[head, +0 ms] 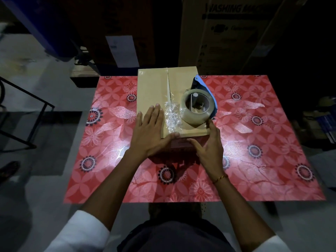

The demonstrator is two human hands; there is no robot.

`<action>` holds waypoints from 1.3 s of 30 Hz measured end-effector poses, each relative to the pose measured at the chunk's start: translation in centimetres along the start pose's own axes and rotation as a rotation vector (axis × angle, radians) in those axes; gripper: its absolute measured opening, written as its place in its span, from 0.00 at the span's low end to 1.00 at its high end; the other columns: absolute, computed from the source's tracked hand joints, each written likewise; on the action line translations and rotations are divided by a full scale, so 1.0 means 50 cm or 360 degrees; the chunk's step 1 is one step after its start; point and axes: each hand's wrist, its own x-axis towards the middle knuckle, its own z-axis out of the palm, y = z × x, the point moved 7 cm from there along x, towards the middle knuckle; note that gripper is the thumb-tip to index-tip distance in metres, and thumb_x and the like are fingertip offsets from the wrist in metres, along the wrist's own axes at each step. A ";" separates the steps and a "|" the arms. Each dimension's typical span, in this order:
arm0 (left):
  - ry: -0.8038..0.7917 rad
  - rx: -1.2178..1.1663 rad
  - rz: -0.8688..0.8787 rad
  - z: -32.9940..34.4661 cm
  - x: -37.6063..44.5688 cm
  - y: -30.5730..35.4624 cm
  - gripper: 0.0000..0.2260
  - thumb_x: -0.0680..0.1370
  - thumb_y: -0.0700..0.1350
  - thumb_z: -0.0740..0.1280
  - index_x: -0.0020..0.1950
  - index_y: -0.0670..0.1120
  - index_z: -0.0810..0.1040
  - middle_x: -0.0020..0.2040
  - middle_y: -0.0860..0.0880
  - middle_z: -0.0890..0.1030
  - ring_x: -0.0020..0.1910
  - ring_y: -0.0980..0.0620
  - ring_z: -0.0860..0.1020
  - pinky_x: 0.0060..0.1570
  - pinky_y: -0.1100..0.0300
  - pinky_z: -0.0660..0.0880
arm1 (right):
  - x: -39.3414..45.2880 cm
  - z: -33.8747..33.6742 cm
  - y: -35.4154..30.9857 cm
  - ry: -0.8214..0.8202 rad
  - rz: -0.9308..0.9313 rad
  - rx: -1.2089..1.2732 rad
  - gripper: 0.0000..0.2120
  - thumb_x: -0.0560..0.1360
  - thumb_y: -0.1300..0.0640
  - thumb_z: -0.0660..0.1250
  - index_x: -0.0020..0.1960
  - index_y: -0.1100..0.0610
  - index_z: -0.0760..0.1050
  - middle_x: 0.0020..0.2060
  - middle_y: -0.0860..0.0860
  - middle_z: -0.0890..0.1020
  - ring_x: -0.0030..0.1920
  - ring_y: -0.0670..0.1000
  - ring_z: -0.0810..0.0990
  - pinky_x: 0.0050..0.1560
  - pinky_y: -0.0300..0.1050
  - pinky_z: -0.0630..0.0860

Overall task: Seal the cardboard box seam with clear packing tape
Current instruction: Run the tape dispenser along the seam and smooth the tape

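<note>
Brown cardboard box [154, 95] centred on red floral tablecloth [254, 142], crumpled clear tape [171, 116] on seam, blue dispenser with clear tape roll [197, 108] on top; left hand [151, 131] flat, fingers spread; right hand [209, 148] splayed at near edge, gripping nothing.

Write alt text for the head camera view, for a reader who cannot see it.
A person's left hand lies flat on a closed cardboard box while the right hand touches its near right corner, beside a blue tape dispenser holding clear tape. Crumpled clear tape lies over the near end of the centre seam. The box sits on a red floral tablecloth.
</note>
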 end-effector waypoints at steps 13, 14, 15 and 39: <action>0.0492 -0.0510 0.0336 -0.040 -0.024 0.020 0.21 0.84 0.44 0.56 0.77 0.40 0.67 0.79 0.42 0.66 0.77 0.44 0.67 0.74 0.46 0.65 | -0.047 -0.004 -0.158 0.0024 -0.0738 -0.0295 0.19 0.80 0.53 0.65 0.68 0.61 0.76 0.67 0.55 0.79 0.68 0.54 0.76 0.68 0.54 0.72; 0.0483 -0.0487 0.0474 -0.042 -0.030 0.033 0.21 0.83 0.42 0.56 0.76 0.40 0.68 0.78 0.42 0.68 0.76 0.44 0.68 0.74 0.46 0.65 | -0.043 0.010 -0.169 -0.0033 -0.0801 -0.0313 0.18 0.81 0.54 0.64 0.68 0.61 0.77 0.66 0.55 0.79 0.68 0.54 0.76 0.68 0.53 0.73; 0.0440 -0.0442 0.0560 -0.039 -0.033 0.042 0.21 0.84 0.43 0.56 0.76 0.39 0.69 0.77 0.42 0.69 0.76 0.44 0.68 0.75 0.46 0.63 | -0.039 0.024 -0.175 -0.0082 -0.0853 -0.0345 0.18 0.81 0.54 0.64 0.67 0.61 0.78 0.66 0.55 0.80 0.67 0.53 0.77 0.67 0.52 0.73; 0.0014 -0.0092 -0.0122 0.000 0.068 0.014 0.30 0.79 0.62 0.36 0.82 0.58 0.48 0.84 0.54 0.45 0.82 0.47 0.42 0.78 0.41 0.40 | -0.058 0.105 -0.136 -0.0324 -0.0765 -0.1001 0.37 0.77 0.44 0.62 0.80 0.61 0.58 0.81 0.57 0.59 0.81 0.56 0.57 0.79 0.56 0.55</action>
